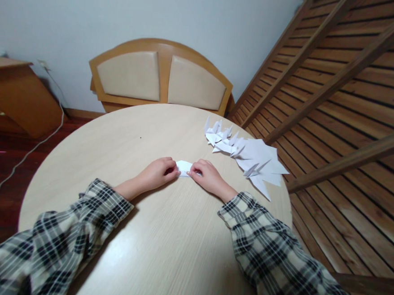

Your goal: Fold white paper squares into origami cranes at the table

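A small folded piece of white paper (184,166) lies on the round table (164,226), between my two hands. My left hand (161,172) pinches its left end, thumb and fingertips close together. At the right end, my right hand (207,175) grips the paper in the same way, fingers curled. The paper's top edge slopes at the corners and a folded strip runs along its lower edge. Its two ends are partly hidden under my fingers.
Several white folded paper cranes (218,135) and loose sheets of white paper (260,156) lie at the table's right side. Behind the table stands a wooden headboard (165,73) with pale panels. Slatted wood (338,108) rises at the right; a desk (21,95) and white cable (24,158) are left.
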Action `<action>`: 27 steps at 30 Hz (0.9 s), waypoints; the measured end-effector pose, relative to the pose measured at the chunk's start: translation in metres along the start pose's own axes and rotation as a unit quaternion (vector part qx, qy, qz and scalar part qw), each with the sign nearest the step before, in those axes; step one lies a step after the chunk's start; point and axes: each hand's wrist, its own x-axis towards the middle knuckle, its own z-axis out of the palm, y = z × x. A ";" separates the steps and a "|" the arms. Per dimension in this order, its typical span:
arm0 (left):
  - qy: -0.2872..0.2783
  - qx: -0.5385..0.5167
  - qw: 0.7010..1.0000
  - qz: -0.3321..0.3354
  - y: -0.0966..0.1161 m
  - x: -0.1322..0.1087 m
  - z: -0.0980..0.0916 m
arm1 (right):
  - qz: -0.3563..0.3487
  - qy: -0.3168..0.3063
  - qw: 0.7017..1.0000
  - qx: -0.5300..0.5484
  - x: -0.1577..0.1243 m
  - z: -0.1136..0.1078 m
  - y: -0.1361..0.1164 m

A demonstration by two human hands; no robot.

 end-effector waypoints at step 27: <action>0.000 0.061 0.998 0.031 -0.002 0.004 0.005 | 0.024 0.030 0.998 -0.056 0.000 0.012 -0.008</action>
